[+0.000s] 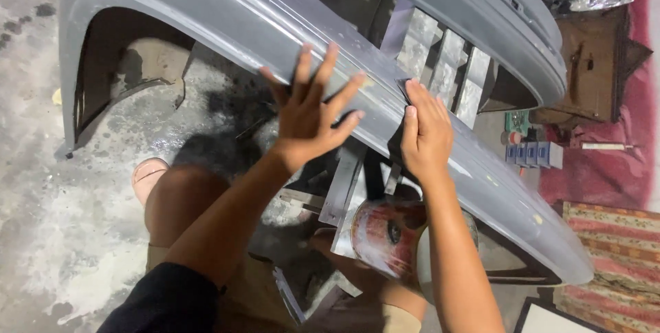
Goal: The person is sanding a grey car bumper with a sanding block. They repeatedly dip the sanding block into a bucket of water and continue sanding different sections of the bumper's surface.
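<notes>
Left hand (309, 116) spread flat on grey bumper (481, 168); right hand's (426, 134) grip presses dark sandpaper (399, 142) onto it

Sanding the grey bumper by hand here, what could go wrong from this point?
1. The grey bumper seems propped on a metal stand, so pressure from the right hand might shift it.
2. The left hand has its fingers spread, with only part of it seeming to touch the panel, so it may brace little.
3. The dark sanding sheet is mostly hidden under the right hand; it could slip.
</notes>
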